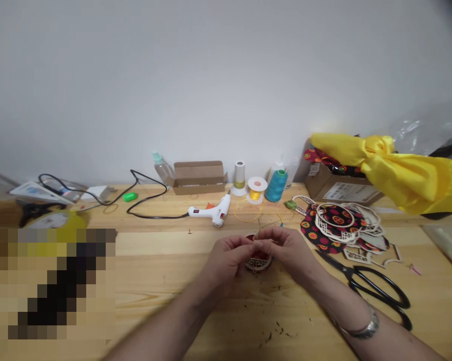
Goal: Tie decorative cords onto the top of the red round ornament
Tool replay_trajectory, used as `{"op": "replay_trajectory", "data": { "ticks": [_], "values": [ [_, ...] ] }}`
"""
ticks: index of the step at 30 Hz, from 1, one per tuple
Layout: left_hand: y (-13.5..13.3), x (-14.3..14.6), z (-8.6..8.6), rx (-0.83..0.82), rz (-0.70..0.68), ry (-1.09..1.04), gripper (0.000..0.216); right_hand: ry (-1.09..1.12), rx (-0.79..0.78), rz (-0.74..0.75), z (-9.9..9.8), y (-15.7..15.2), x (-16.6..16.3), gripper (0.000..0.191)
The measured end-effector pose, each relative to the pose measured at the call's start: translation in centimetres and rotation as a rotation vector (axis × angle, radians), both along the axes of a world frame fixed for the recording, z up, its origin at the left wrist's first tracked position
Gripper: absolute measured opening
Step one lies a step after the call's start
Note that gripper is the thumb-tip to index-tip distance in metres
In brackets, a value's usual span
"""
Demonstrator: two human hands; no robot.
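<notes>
Near the middle of the wooden table, my left hand and my right hand meet over a small round ornament with a pale fretwork rim and a red face. Both hands have their fingers pinched together at its upper part, which they partly cover. A thin cord rises from between the fingers, and a bit of it has a blue and yellow end near my right hand. Exactly what each fingertip grips is hidden. A bracelet circles my right wrist.
Black scissors lie right of my right arm, below patterned fabric and fretwork pieces. Behind my hands are a white glue gun, a yellow thread spool, a teal thread cone and a cardboard box. Yellow cloth drapes a carton.
</notes>
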State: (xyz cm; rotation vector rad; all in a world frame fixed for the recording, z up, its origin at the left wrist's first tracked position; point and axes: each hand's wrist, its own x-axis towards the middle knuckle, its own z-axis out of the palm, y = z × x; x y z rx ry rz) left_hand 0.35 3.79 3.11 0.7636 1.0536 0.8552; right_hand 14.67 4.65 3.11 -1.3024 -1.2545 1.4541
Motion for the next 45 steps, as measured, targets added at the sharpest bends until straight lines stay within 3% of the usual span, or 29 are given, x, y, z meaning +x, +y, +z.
{"op": "replay_trajectory", "data": {
  "ticks": [10,17,21,25,29,31,35,41,45],
  "values": [
    [-0.1,0.2,0.6,0.098,-0.058,-0.005,0.018,-0.121,0.137,-0.039,0.2,-0.2,-0.1,0.019],
    [-0.5,0.1,0.5,0.095,-0.11,0.086,0.012,-0.296,0.372,-0.079,-0.3,0.1,0.4,0.018],
    [-0.6,0.2,0.1,0.057,-0.114,0.08,0.013,-0.219,0.319,-0.125,-0.5,0.8,0.8,0.023],
    [-0.4,0.2,-0.3,0.012,-0.033,0.014,0.014,-0.077,0.213,-0.174,-0.6,1.3,1.2,0.033],
    [-0.1,0.1,-0.3,0.023,0.018,-0.006,0.018,-0.083,0.072,-0.035,-0.3,1.1,1.0,0.053],
    [-0.1,0.0,-0.2,0.044,0.019,-0.03,0.018,-0.111,0.073,0.023,-0.1,0.7,0.6,0.044],
    [-0.2,0.1,0.0,0.074,-0.018,-0.077,0.012,-0.097,0.141,-0.001,-0.2,0.0,-0.2,0.022],
    [-0.3,0.3,0.1,0.102,-0.036,-0.046,0.009,-0.278,0.334,0.001,-1.1,-0.3,-0.1,0.017],
    [-0.5,0.3,0.1,0.089,-0.063,0.001,0.008,-0.429,0.445,-0.096,-1.2,0.1,0.3,0.018]
  ]
}}
